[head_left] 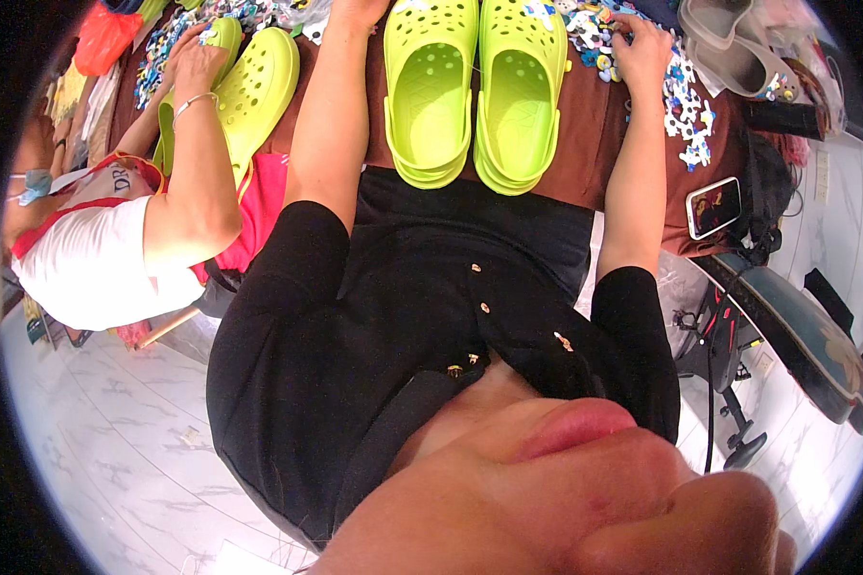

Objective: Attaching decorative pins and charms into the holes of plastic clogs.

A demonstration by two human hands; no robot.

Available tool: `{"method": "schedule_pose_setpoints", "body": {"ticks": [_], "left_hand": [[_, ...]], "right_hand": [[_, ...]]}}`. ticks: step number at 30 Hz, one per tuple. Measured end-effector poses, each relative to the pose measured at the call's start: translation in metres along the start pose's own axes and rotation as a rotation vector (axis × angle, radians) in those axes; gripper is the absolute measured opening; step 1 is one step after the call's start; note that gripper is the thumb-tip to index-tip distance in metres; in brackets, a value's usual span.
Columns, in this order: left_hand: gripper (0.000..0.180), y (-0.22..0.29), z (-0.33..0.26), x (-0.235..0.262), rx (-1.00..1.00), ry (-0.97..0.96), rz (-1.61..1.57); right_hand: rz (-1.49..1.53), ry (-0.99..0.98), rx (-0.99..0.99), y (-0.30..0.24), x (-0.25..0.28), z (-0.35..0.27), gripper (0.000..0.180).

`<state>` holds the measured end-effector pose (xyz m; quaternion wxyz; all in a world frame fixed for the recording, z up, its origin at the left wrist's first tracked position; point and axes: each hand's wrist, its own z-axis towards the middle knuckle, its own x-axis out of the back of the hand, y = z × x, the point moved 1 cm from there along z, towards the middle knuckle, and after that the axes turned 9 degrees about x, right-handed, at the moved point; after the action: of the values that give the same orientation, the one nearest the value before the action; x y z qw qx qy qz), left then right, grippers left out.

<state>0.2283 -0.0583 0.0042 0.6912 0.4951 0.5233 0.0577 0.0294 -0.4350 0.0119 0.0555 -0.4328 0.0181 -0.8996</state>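
Two lime-green clogs, the left clog (428, 115) and the right clog (516, 120), stand side by side in front of me on the brown-covered table (593, 144), heels toward me. Small blue-and-white shoe charms (539, 10) sit near their toes. My left hand (362, 10) is beside the left clog's front at the upper edge, its fingers cut off from view. Right of the clogs, my right hand (645, 50) reaches into a spread of loose charms (686, 120). Its fingers are bent and drawn together; what lies between them is too small to make out.
At the left, a co-worker's hand (199, 67) rests on another lime-green clog (259, 96) near more loose charms (158, 62). A phone (714, 208) lies at the table's right edge. Grey clogs (734, 67) stand at the far right, above a chair (786, 326).
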Motion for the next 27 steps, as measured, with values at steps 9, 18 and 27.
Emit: {"method": "schedule_pose_setpoints", "body": {"ticks": [9,18,27], "left_hand": [[0.029,-0.001,-0.001,-0.005,-0.013,0.016,0.019],[0.029,-0.002,0.0,-0.006,-0.005,0.047,0.01],[0.033,-0.001,0.004,0.001,0.007,0.045,0.015]], "right_hand": [[0.093,-0.062,-0.022,-0.011,0.007,0.004,0.032],[0.001,-0.09,0.004,-0.022,0.014,0.001,0.031],[-0.001,-0.199,-0.01,-0.028,0.015,0.003,0.026]]}}
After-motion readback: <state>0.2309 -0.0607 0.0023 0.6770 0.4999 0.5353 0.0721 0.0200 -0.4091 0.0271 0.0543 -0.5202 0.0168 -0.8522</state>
